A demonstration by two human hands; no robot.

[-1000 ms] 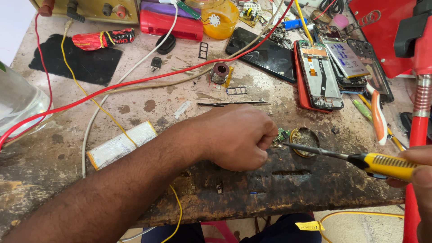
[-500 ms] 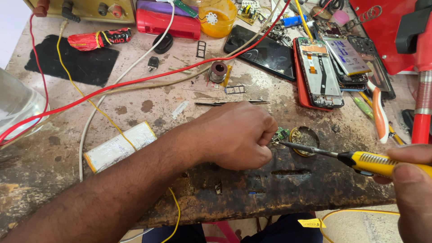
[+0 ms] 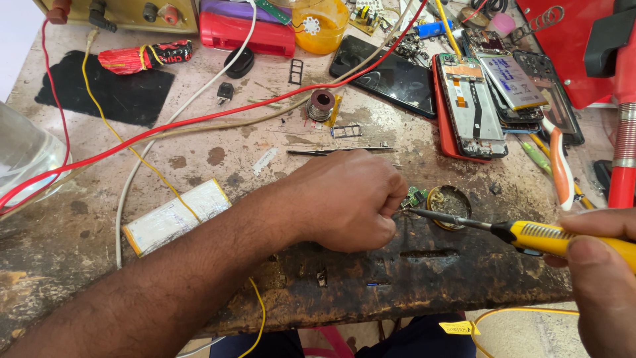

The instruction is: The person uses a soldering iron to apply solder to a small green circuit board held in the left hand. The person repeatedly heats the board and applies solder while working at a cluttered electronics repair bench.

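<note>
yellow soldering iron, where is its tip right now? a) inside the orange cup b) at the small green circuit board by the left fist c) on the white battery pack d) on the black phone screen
b, the yellow soldering iron in the right hand reaches its tip to the small green circuit board pinched by the left hand, beside a round tin.

- A worn, stained desk [image 3: 218,159] is seen.
- Left of the left hand [image 3: 348,199], a flat white pack [image 3: 175,215] is laid.
- Beyond it, tweezers [image 3: 341,151] and opened phones [image 3: 470,109] lie.
</note>
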